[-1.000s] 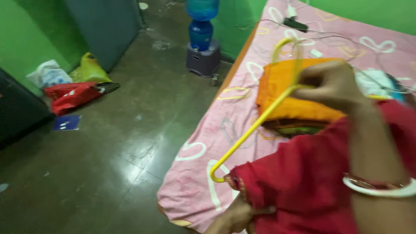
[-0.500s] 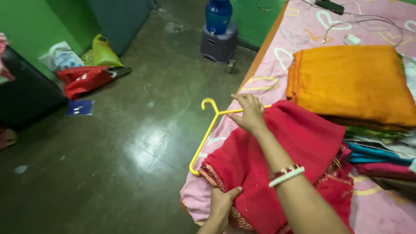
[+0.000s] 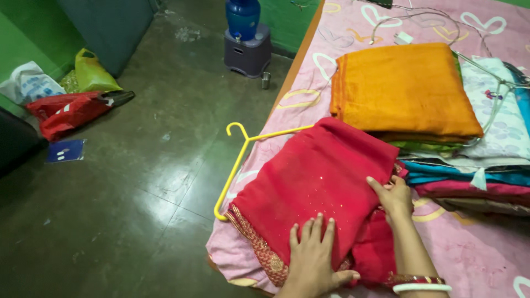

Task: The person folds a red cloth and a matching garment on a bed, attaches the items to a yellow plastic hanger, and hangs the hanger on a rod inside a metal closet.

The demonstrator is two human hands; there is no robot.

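Red sari [image 3: 320, 176] with gold-patterned border – yellow hanger [image 3: 237, 160], orange folded cloth [image 3: 403, 88] – on pink heart-print bedsheet [image 3: 486, 248].

Bags and a small packet on the floor, left of the bed.

A white plastic bag [image 3: 27, 84] with blue print sits at the far left by the green wall. Just beside it, toward the dark door, stands a yellow-green plastic bag [image 3: 93, 72], pinched to a point at its top. In front of both lies a red bag [image 3: 69, 110], flattened on the floor, with small white marks and a dark end. Near it, closer to the camera, lies a flat, square blue packet [image 3: 65, 150] with pale marks.
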